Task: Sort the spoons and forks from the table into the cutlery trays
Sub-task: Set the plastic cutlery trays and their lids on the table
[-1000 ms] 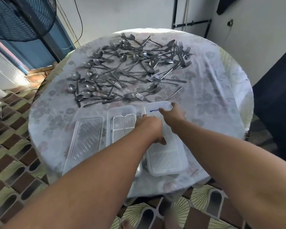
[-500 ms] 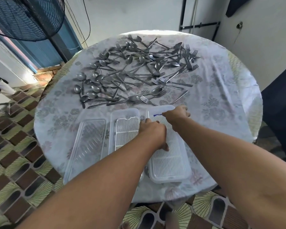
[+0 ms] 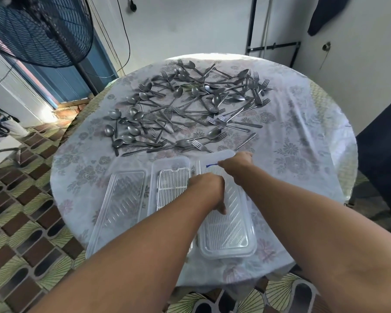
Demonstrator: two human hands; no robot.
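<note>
Several steel spoons and forks [image 3: 185, 109] lie tangled across the far half of the round table [image 3: 303, 154]. Three clear plastic pieces stand side by side at the near edge. At the left lies a loose ridged lid [image 3: 122, 204]. The middle tray [image 3: 171, 163] shows a white grid insert. The right tray [image 3: 230, 236] carries a clear ridged lid with a blue mark. My left hand [image 3: 207, 188] grips the right tray's left rim, thumb down on the lid. My right hand [image 3: 236, 162] pinches the lid's far end.
A floral plastic cloth covers the table and hangs over its rim. A standing fan [image 3: 38, 30] is at the back left, beside a blue door. Dark cloth [image 3: 384, 154] hangs at the right. The patterned tile floor [image 3: 20, 199] shows to the left and below.
Both hands stay on the right tray. My right hand has slid a little to the right along its far end, and the lid's diagonal ridges now show more plainly.
</note>
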